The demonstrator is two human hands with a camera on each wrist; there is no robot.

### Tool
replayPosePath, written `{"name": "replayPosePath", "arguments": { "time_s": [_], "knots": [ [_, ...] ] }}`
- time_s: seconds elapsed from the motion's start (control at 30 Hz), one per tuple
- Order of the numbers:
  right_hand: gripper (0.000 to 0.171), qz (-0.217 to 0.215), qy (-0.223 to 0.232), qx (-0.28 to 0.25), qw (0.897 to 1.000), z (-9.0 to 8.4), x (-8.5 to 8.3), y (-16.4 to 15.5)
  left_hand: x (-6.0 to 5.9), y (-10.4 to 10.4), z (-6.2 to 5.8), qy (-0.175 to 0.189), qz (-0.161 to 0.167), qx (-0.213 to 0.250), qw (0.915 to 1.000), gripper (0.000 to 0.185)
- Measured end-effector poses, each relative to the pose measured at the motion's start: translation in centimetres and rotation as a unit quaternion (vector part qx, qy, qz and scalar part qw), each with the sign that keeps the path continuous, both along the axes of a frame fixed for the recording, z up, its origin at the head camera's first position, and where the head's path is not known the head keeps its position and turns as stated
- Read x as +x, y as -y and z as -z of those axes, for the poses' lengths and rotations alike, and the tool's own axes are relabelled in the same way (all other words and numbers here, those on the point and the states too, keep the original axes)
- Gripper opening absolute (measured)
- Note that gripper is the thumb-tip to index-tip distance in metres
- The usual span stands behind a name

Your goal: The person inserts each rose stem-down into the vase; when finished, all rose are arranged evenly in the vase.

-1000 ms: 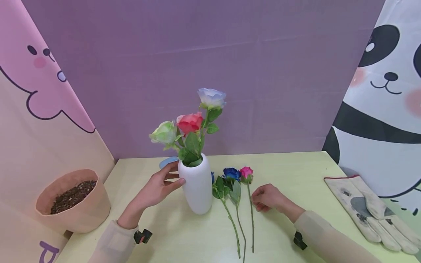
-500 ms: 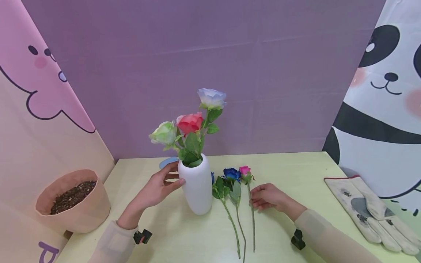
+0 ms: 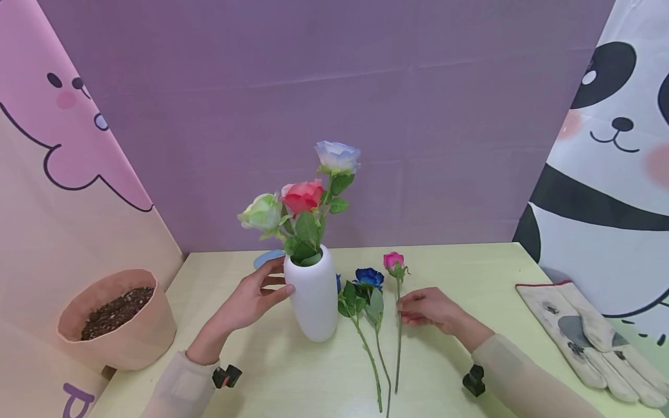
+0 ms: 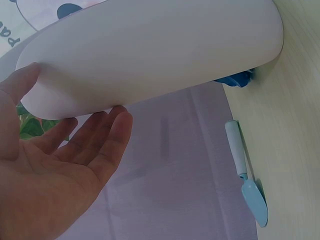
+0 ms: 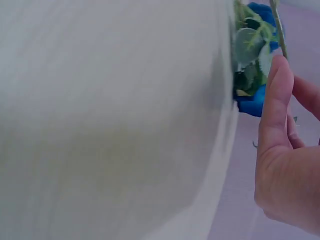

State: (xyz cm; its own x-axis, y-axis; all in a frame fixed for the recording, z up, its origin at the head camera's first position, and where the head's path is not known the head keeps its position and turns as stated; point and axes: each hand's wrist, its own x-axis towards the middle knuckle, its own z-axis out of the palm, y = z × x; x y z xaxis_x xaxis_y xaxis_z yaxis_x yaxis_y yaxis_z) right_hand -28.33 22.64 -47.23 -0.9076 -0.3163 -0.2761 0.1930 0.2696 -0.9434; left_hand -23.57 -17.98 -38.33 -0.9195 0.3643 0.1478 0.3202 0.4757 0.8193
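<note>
The pink rose has its bloom lifted off the desk near the middle, its stem slanting down to the surface, pinched between thumb and fingertips of the right hand. Just left of it lie two blue roses, beside the white vase holding three flowers, which the left hand steadies with spread, nearly straight fingers against its side. A light-blue trowel lies behind the vase, a soil pot sits off the desk's left edge and work gloves lie at the right edge.
</note>
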Motion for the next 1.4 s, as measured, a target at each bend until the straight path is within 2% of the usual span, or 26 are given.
{"name": "replayPosePath", "arguments": {
  "time_s": [0.33, 0.77, 1.13, 1.4],
  "knots": [
    [0.037, 0.004, -0.047, -0.020, 0.999, -3.3, 0.2, 0.1, 0.1, 0.0, 0.0, -0.001, 0.001, 0.003, 1.0000, 0.067],
    [0.031, 0.044, -0.089, -0.070, 0.993, -7.1, 0.6, 0.5, 0.1, -0.2, -0.2, -0.002, 0.000, -0.004, 1.0000, 0.068],
    [0.040, 0.073, -0.120, -0.113, 0.984, -10.2, 0.9, 1.6, 0.1, -0.2, -0.3, -0.007, 0.001, -0.006, 1.0000, 0.068],
    [0.024, 0.087, -0.133, -0.171, 0.972, -12.4, 0.9, 2.5, 0.2, -0.2, -0.3, -0.003, -0.001, -0.006, 1.0000, 0.068]
  ]
}}
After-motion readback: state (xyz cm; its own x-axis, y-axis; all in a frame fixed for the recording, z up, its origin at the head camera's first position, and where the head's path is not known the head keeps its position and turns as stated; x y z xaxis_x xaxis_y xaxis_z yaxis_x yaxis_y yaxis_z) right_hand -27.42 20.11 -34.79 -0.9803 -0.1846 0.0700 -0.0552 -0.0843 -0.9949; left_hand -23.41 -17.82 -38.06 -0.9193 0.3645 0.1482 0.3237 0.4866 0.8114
